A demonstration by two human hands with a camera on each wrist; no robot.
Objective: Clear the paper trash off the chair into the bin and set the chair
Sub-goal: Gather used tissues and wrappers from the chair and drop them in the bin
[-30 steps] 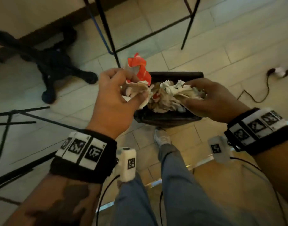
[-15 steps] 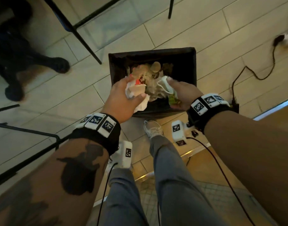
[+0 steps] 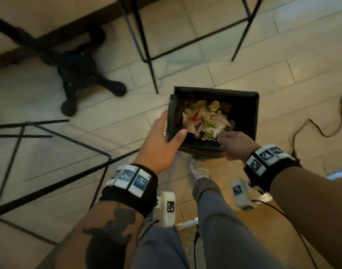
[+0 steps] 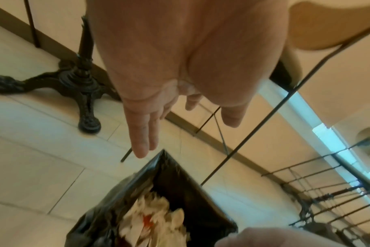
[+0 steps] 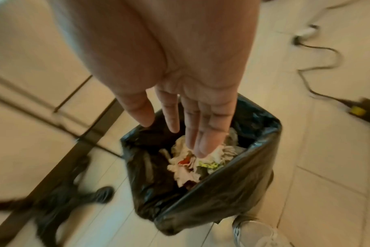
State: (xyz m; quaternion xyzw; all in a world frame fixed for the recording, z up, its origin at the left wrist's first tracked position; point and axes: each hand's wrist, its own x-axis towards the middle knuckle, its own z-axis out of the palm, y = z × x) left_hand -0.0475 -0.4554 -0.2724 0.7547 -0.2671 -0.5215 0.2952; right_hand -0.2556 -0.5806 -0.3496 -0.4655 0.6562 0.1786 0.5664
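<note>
2 empty hands [image 3: 162, 144] [image 3: 237, 145], 1 bin [image 3: 251, 117]

Left hand [image 3: 159, 146] and right hand [image 3: 236, 145] reach down, fingers straight.

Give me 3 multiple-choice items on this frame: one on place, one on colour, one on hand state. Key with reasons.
1. Where is the paper trash?
A. On the floor beside the bin
B. Inside the bin
C. In the left hand

2. What colour is the liner of the bin?
A. Black
B. White
C. Blue

3. What state is the right hand in?
A. Fist closed on a paper wad
B. Fingers straight, holding nothing
C. Gripping a cable

Key:
1 B: the head view shows the crumpled paper heaped within the bin walls.
2 A: the right wrist view shows a glossy black bag over the rim.
3 B: the right wrist view shows straight fingers pointing down over the paper; the left hand is open too, at the bin's corner.
</note>
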